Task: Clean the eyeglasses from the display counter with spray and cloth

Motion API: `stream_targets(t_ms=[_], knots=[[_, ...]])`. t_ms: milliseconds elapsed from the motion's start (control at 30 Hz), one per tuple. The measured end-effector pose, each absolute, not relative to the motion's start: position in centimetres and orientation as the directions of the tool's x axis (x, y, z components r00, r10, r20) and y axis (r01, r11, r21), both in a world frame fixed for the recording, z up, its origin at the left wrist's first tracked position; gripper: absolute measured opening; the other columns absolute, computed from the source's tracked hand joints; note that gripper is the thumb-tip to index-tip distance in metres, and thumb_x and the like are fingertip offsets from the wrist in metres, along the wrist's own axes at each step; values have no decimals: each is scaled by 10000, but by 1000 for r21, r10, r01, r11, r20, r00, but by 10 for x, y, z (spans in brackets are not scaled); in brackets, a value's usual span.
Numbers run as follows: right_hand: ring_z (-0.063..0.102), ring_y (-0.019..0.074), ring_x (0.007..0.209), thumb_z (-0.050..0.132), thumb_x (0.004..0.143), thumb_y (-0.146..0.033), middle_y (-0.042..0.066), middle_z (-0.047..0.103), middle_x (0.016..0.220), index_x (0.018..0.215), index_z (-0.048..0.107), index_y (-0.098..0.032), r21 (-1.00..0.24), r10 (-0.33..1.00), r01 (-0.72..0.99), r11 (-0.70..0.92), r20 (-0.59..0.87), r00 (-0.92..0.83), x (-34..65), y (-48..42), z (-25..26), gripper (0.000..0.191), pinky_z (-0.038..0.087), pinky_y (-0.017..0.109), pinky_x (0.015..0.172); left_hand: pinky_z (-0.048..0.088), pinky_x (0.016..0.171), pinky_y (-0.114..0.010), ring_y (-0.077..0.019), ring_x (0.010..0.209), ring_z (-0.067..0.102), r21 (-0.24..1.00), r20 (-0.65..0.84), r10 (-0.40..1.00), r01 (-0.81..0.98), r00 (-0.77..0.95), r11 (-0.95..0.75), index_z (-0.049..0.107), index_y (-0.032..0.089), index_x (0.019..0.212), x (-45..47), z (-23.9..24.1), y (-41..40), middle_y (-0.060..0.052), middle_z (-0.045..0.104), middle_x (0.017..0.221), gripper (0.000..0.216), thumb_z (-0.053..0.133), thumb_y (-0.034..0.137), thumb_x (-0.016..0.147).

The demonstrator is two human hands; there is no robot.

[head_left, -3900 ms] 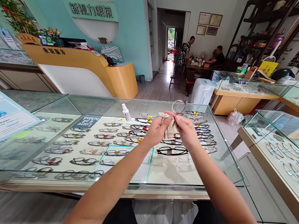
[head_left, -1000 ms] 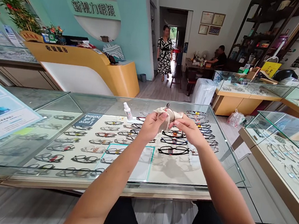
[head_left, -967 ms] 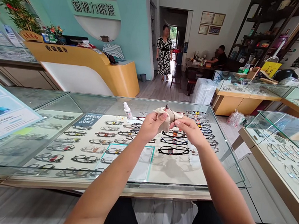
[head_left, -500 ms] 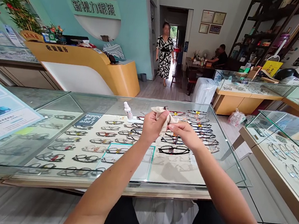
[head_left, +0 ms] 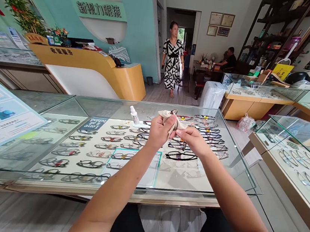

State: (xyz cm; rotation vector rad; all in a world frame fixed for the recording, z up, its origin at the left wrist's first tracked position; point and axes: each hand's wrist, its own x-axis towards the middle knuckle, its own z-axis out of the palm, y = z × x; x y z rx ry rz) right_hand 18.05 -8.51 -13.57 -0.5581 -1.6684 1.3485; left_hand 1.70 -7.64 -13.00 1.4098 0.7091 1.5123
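My left hand (head_left: 157, 132) is closed around a beige cloth (head_left: 168, 115) held above the glass counter. A dark bit of a pair of glasses (head_left: 174, 112) pokes out of the cloth at the top; the rest of the frame is wrapped and hidden. My right hand (head_left: 193, 139) pinches the lower right end of the cloth with thumb and fingertips, and touches my left hand. A small white spray bottle (head_left: 134, 114) stands on the counter just left of my hands.
The glass display case (head_left: 232, 155) under my hands holds several rows of spectacle frames. More glass cases stand at right (head_left: 295, 148). A person in a black-and-white dress (head_left: 172, 63) stands in the aisle beyond. Another person sits at a far table (head_left: 230, 59).
The exposed lens has been wrapped into the cloth, and my hands have drawn closer together. The person in the patterned dress has walked from the far table towards the counter.
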Motion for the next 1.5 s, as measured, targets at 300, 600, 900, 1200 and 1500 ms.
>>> stream_targets(t_ms=[300, 600, 900, 1200, 1500], knots=[[662, 233, 894, 847, 881, -670, 49, 774, 830, 805, 896, -240, -958, 836, -230, 171, 264, -481, 195, -82, -135, 439, 493, 393, 988, 441, 510, -255, -133, 539, 584, 936, 346, 892, -177, 291, -305, 705, 186, 909, -3, -128, -69, -3, 682, 643, 613, 1011, 673, 697], [684, 247, 932, 844, 881, -682, 51, 797, 854, 801, 895, -251, -956, 830, -233, 177, 272, -488, 188, -87, -134, 441, 489, 394, 969, 380, 426, -261, -116, 427, 497, 932, 327, 921, -232, 212, -277, 617, 200, 715, 3, -124, -73, 3, 579, 519, 665, 845, 816, 817], [640, 203, 831, 905, 822, -664, 54, 764, 773, 740, 875, -214, -944, 832, -313, 106, 257, -492, 185, -88, -134, 458, 486, 360, 885, 463, 473, -245, -129, 473, 567, 919, 366, 906, -233, 211, -317, 681, 181, 814, 7, -122, -79, 26, 629, 542, 580, 1033, 622, 681], [662, 215, 873, 911, 829, -650, 53, 788, 820, 778, 894, -228, -945, 853, -312, 99, 242, -463, 191, -90, -130, 425, 499, 366, 931, 460, 480, -243, -136, 516, 599, 938, 321, 900, -230, 296, -259, 690, 171, 829, -6, -127, -69, -30, 686, 628, 613, 891, 750, 819], [674, 212, 901, 872, 877, -675, 41, 804, 856, 844, 900, -242, -947, 811, -282, 155, 285, -511, 180, -84, -147, 435, 490, 365, 950, 459, 455, -257, -116, 394, 499, 911, 380, 901, -254, 209, -325, 641, 198, 783, 12, -123, -78, 43, 560, 475, 608, 921, 737, 786]])
